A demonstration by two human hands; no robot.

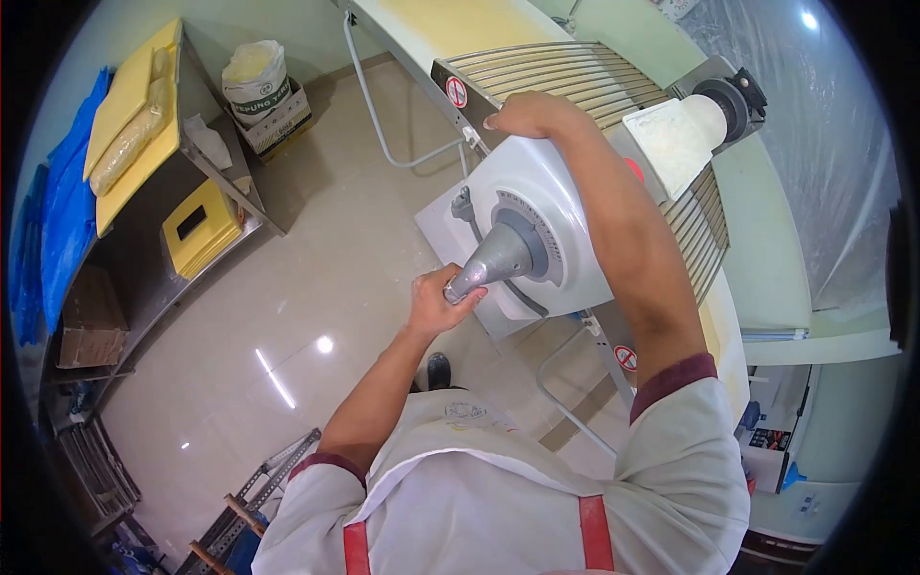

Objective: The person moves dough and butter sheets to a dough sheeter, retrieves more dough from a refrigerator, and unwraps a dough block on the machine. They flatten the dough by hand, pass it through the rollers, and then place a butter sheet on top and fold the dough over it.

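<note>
A dough sheeter with a pale grey housing (575,216) stands in front of me. My left hand (441,302) is closed around the end of its grey metal lever (494,259), with the thumb along the near side. Behind the lever's base is a curved numbered scale (541,225). My right arm reaches across the housing, and my right hand (541,115) rests over its far top edge, close to the barred metal guard (565,72). Its fingers are partly hidden, and I see no loose object in them. A grey cable (464,203) lies against the housing beside the lever.
A white scoop-like piece (676,144) sits on the guard at right. Yellow boards (134,120) and blue plastic (72,211) lie on the left shelving. A flour sack (257,84) stands in a box by the wall. Metal support legs (383,134) reach the tiled floor.
</note>
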